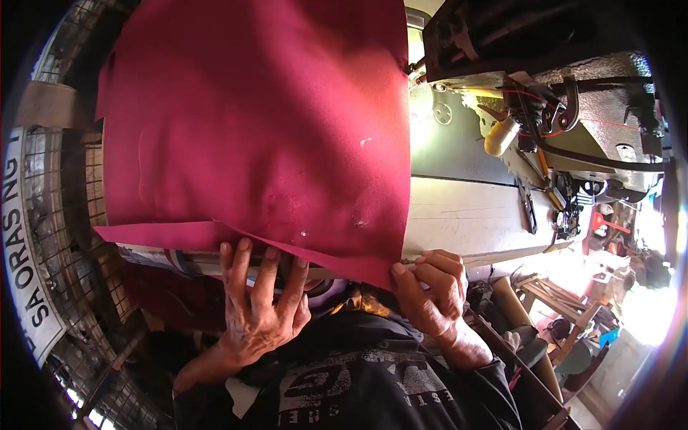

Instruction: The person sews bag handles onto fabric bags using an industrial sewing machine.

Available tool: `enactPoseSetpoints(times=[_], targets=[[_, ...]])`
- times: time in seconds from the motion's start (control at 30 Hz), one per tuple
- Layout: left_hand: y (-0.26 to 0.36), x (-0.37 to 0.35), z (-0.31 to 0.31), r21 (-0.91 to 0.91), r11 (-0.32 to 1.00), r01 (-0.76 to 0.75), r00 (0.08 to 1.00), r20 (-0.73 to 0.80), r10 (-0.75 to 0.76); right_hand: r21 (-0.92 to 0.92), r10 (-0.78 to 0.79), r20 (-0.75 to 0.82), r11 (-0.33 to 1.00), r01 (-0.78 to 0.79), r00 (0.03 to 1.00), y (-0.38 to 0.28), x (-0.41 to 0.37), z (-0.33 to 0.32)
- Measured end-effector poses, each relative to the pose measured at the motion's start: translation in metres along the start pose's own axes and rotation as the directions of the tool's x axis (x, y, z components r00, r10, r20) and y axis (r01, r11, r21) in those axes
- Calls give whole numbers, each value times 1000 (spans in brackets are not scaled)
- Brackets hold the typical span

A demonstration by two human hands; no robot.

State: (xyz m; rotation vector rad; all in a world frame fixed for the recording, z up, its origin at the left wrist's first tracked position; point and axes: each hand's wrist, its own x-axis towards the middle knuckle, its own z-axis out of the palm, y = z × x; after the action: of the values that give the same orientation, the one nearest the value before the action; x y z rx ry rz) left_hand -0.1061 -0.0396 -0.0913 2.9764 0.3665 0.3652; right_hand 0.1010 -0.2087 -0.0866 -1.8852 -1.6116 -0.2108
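Observation:
A large dark red sheet of cloth (236, 136) covers much of the work table, with a folded strip along its near edge. Spread fingers of my left hand (265, 297) rest at that fold, the tips touching the cloth and nothing gripped. At the near right corner of the cloth, my right hand (433, 290) has thumb and fingers closed on the edge. Small white marks show on the cloth surface. Beyond the right edge stands a sewing machine (502, 43), partly cut off by the view.
Right of the cloth, the pale table top (466, 215) shows, with thread snips (528, 206) and other small tools on it. A light bulb (502, 136) hangs by the machine among cables. Wire mesh (54, 186) and a lettered sign (29, 251) are at left.

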Motion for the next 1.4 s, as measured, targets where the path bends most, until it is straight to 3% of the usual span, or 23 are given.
enactPoseSetpoints(times=[0.2, 0.37, 0.6, 0.7, 0.77, 0.83, 1.0, 1.07, 1.13, 1.3, 1.4], targets=[[1, 1, -1, 25, 1000, 7, 1000, 13, -7, 53, 174, 66, 983, -178, 983, -1, 13, 2], [6, 7, -5, 28, 999, 30, 999, 28, -31, 65, 397, 169, 909, -412, 902, -7, 35, -4], [12, 15, -16, 63, 996, 71, 993, 95, -76, 72, 488, 304, 845, -530, 818, -4, 53, -11], [17, 23, -22, 101, 992, 76, 988, 124, -89, 32, 535, 136, 839, -544, 834, -18, 56, -6], [19, 26, -27, 129, 989, 73, 980, 173, -95, -84, 226, 145, 973, -215, 963, -19, 44, -5], [18, 25, -26, 155, 986, 55, 983, 163, -81, -161, -34, 204, 985, 67, 978, -25, 36, -1], [18, 23, -28, 73, 994, 80, 983, 162, -91, 40, -82, 347, 997, 73, 934, -41, 41, 12], [14, 21, -29, -1, 994, 107, 988, 113, -106, 13, -68, 432, 997, 70, 899, -45, 35, 24], [5, 15, -19, -101, 984, 147, 989, 13, -146, 31, -39, 395, 999, 29, 918, -46, 28, 32], [-1, 11, -16, -96, 989, 113, 993, -33, -116, -117, 18, 421, 992, 35, 907, -58, 29, 40], [-5, 12, -25, -167, 978, 127, 992, -4, -129, -109, 2, 407, 993, 46, 913, -57, 30, 37]])
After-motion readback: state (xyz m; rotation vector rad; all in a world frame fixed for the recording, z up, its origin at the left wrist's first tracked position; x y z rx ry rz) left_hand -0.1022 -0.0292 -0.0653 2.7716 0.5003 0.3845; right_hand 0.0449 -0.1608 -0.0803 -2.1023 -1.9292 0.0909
